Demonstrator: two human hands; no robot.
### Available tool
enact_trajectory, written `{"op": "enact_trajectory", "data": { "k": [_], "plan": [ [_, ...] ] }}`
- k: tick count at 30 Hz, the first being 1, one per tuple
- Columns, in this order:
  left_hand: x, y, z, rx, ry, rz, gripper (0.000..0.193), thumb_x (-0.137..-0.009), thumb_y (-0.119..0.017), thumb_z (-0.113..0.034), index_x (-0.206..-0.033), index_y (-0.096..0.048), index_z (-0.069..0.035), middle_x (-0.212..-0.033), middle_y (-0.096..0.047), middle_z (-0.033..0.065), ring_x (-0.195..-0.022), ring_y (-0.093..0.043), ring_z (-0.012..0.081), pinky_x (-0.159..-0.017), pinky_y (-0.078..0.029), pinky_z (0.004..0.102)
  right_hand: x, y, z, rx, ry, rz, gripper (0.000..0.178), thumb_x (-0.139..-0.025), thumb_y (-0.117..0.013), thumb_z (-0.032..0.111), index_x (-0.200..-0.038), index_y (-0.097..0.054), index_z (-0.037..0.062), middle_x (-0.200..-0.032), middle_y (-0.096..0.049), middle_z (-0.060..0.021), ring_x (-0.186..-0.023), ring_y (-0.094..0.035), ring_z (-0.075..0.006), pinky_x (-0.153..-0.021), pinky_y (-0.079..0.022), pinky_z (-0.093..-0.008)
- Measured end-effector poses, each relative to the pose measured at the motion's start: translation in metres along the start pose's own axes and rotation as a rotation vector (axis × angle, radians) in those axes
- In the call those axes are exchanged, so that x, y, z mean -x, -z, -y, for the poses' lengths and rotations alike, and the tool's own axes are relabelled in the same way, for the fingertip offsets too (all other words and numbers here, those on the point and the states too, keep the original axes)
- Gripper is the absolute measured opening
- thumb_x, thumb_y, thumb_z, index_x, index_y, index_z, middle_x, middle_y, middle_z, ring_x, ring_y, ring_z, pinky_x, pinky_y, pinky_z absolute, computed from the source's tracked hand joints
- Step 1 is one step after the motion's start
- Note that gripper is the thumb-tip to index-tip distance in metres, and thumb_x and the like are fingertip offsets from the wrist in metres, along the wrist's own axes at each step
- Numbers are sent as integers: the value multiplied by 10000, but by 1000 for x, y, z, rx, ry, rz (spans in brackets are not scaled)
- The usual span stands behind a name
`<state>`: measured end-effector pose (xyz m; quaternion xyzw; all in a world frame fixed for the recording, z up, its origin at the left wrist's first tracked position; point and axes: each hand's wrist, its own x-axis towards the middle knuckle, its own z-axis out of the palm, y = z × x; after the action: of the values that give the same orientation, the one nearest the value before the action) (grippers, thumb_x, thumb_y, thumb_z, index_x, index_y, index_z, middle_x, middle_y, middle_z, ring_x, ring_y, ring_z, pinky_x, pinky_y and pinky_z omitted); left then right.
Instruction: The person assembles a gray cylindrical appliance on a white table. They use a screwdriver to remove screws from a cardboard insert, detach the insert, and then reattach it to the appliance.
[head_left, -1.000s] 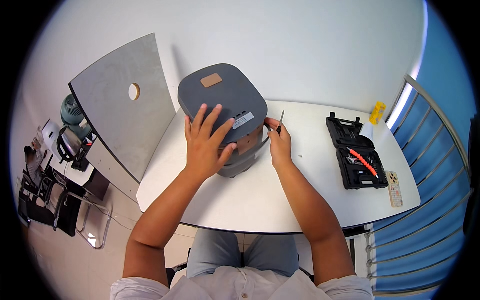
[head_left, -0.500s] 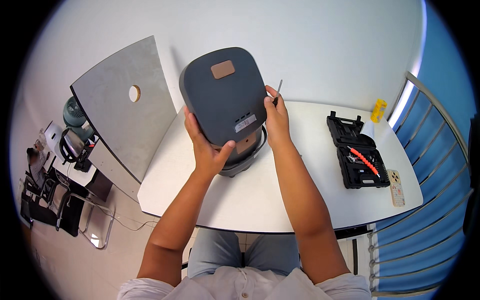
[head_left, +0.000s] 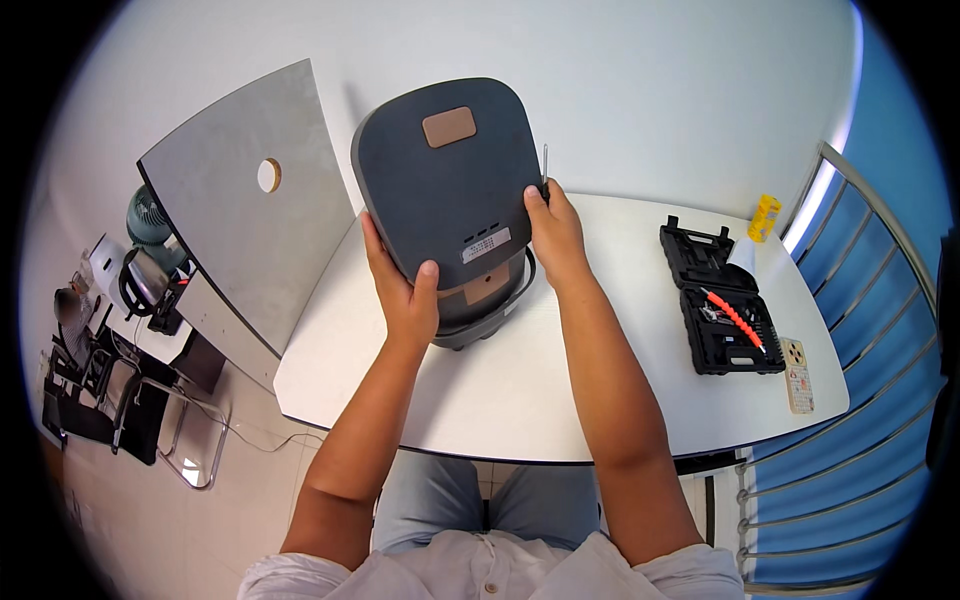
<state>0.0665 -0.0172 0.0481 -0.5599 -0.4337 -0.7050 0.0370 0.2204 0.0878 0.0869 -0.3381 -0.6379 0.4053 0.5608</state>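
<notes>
A dark grey appliance (head_left: 440,190) with a rounded-square flat panel, a copper-coloured inset, small slots and a silver label stands on the table. Its lower part (head_left: 484,310) has a black rim and rests on the tabletop behind my hands. My left hand (head_left: 402,295) grips the panel's lower left edge, thumb on the front and fingers behind. My right hand (head_left: 556,235) clasps its right edge, thumb on the front. A screwdriver (head_left: 546,165) is held in that hand too, metal shaft pointing up; its handle is mostly hidden.
On the right of the white table (head_left: 480,410) lies an open black tool case (head_left: 700,260) with an orange-red flexible shaft (head_left: 733,320). A patterned phone (head_left: 797,378) and a yellow roll (head_left: 764,218) are near it. A grey partition (head_left: 230,200) stands left; a metal railing (head_left: 880,230) runs right.
The panel has risen slightly and swung a little more upright, both hands moving with it. The screwdriver shaft has turned from a rightward slant to nearly upright.
</notes>
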Motion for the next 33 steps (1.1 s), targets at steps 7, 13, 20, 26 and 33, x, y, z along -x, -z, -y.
{"op": "enact_trajectory", "data": {
  "k": [7,13,20,26,33],
  "plan": [
    [-7,9,-2,-257,-177,-2,863,-849,-590,-393,-1469,-117,-26,-1520,-82,194,-1407,-139,341,-1131,-136,452,-8,8,1,-19,-99,-30,350,-969,-451,280,-1165,-539,3,-1111,-585,-143,-1021,-559,-252,-911,-414,-343],
    [-54,23,-21,23,-163,-52,864,-833,-623,-422,-1462,-177,-32,-1524,-99,160,-1397,-174,347,-1129,-145,470,0,3,-2,-207,-89,-40,363,-987,-437,330,-1190,-511,38,-1105,-572,-94,-1028,-516,-182,-922,-389,-307],
    [-124,55,-8,213,-16,-7,512,-997,-375,-374,-1375,-398,-29,-1415,-395,141,-1325,-350,267,-1092,-268,366,-2,5,-11,-466,-73,49,414,-1014,-406,293,-1330,-411,24,-1251,-509,-67,-1155,-474,-161,-998,-358,-301],
    [-42,55,95,171,620,-48,605,-980,-373,-471,-1371,-385,-10,-1373,-435,168,-1289,-387,248,-1075,-283,346,-2,-1,-16,-507,-70,28,454,-1010,-400,320,-1347,-390,16,-1288,-490,-93,-1186,-461,-201,-1024,-338,-336],
    [16,29,134,483,407,-42,717,-953,-310,-583,-1444,-239,-65,-1455,-304,121,-1360,-267,229,-1128,-191,359,-4,-11,-13,-497,-22,-28,441,-1010,-409,295,-1292,-429,-44,-1267,-521,-123,-1155,-504,-208,-1005,-381,-335]
  ]
}}
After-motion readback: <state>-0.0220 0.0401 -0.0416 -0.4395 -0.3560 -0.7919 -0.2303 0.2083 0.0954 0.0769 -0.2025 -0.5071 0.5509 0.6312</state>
